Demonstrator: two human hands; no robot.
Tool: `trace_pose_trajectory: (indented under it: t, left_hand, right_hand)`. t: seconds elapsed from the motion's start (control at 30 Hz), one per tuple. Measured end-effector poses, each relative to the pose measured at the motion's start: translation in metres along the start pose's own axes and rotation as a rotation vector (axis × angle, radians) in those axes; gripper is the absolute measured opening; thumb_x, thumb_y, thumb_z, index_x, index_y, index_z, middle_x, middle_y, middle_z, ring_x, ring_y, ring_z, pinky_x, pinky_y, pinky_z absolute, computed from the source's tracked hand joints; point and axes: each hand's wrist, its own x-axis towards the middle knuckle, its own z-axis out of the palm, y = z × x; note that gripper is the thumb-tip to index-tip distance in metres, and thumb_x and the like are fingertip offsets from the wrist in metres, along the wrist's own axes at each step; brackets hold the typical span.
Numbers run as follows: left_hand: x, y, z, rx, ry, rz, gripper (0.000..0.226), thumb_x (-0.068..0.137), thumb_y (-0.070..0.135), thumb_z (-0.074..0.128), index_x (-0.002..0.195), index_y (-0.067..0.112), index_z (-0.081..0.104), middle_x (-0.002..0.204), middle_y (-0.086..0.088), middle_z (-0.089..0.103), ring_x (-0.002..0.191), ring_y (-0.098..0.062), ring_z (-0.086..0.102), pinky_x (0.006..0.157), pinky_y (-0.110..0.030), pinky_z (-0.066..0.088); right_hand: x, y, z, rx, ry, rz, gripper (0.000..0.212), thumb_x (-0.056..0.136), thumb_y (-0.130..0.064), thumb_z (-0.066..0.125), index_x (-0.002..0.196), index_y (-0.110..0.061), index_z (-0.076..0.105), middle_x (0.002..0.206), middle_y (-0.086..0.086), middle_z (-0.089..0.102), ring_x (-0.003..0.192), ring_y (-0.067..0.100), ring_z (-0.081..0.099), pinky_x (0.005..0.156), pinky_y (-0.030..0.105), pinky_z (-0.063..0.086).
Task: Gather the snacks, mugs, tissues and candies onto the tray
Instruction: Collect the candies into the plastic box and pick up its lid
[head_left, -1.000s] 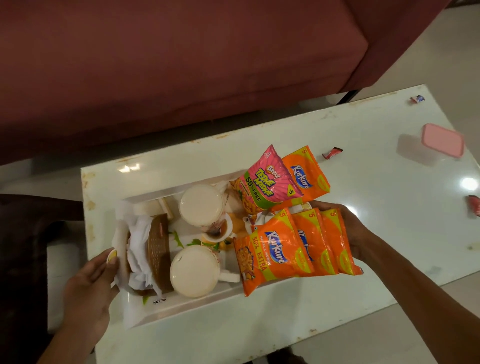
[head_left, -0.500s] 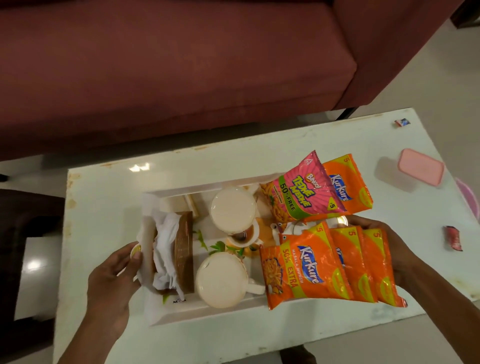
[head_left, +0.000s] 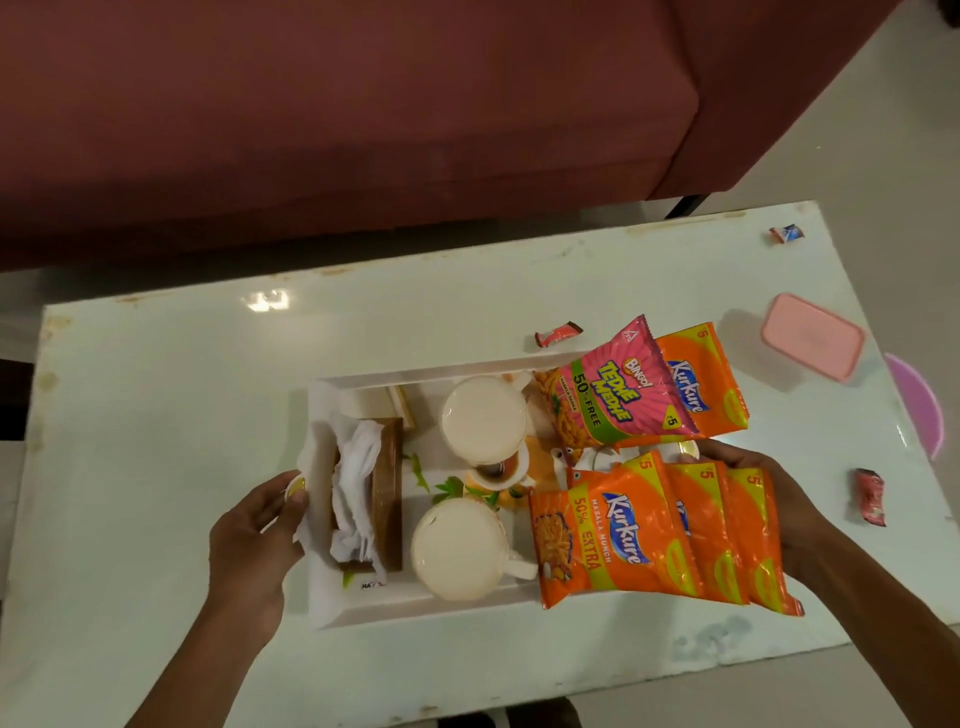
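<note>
Your left hand (head_left: 254, 525) and right hand (head_left: 769, 493) curl fingers round the glossy rectangular tray (head_left: 415, 608); crinkly packets (head_left: 639, 535) overhang its right edge.

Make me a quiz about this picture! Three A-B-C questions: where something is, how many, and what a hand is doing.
1. Where is the pink box? A: on the table, right of the tray. B: on the sofa. C: in a mug.
2. How many candies lie outside the tray? A: one. B: three. C: six.
3. What does the left hand hold? A: a mug. B: a packet. C: the tray's edge.
Answers: A, it sits on bare tabletop; B, three show on the table; C, it grips the left rim.
</note>
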Motion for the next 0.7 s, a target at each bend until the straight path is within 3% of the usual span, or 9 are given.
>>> trace_pose_trajectory:
  t: [0.2,0.37,0.5,0.7]
  left_hand:
    - [0.005,-0.01,0.018,0.015,-0.006,-0.014,0.02,0.095,0.008,0.063,0.109,0.021,0.068,0.11,-0.011,0.069,0.099,-0.025,0.063,0.079,-0.035,0.053]
    - [0.006,-0.018,0.024,0.037,0.013,-0.05,0.022,0.095,0.007,0.062,0.113,0.018,0.067,0.115,-0.014,0.068,0.102,-0.027,0.061,0.095,-0.049,0.049]
    - [0.009,-0.019,0.025,0.054,0.027,-0.059,0.025,0.095,0.009,0.062,0.119,0.016,0.066,0.118,-0.014,0.068,0.106,-0.028,0.061,0.099,-0.052,0.047]
    - [0.015,-0.023,0.027,0.068,0.032,-0.067,0.025,0.095,0.006,0.061,0.119,0.012,0.067,0.114,-0.013,0.067,0.104,-0.028,0.061,0.1,-0.052,0.048]
  right_hand:
    - [0.019,0.0,-0.021,0.042,0.039,0.027,0.034,0.09,-0.038,0.058,0.112,-0.016,0.07,0.097,0.02,0.074,0.078,0.041,0.072,0.071,0.054,0.055]
    - [0.026,0.001,-0.024,0.007,0.051,-0.012,0.033,0.089,-0.04,0.058,0.107,-0.016,0.072,0.096,0.02,0.073,0.076,0.04,0.072,0.069,0.053,0.056]
    - [0.029,0.003,-0.02,0.015,0.035,0.012,0.032,0.081,-0.042,0.061,0.097,-0.019,0.077,0.09,0.017,0.075,0.072,0.038,0.073,0.059,0.048,0.057]
    - [0.029,0.005,-0.02,-0.002,0.048,0.011,0.033,0.083,-0.042,0.059,0.101,-0.017,0.072,0.087,0.016,0.075,0.069,0.037,0.073,0.059,0.047,0.058]
